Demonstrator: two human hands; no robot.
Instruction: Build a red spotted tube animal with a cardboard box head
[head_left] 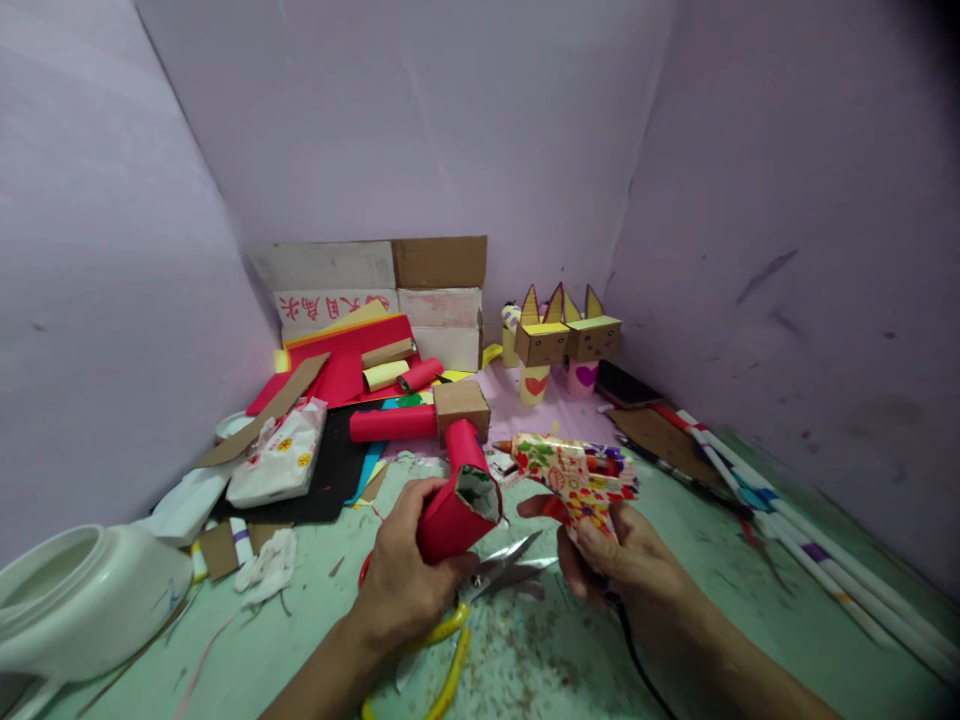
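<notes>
My left hand (409, 560) is wrapped around a red paper-covered tube (450, 522), its open end tilted up toward me. Joined to it or just behind it are a narrower red tube (394, 424) and a small brown cardboard box (460, 402); where exactly they connect I cannot make out. My right hand (611, 550) grips the handle of a flower-patterned hot glue gun (559, 462), whose nozzle points left, close to the red tube but apart from it. Yellow-handled scissors (457, 640) lie open on the table beneath my left hand.
Two cat-eared cardboard figures (544, 345) stand at the back, near a folded carton (439, 262). Red sheets (337, 370) and a tissue pack (277, 455) are at left, behind a white ceramic pot (97, 590). Striped rods (810, 550) run along the right side.
</notes>
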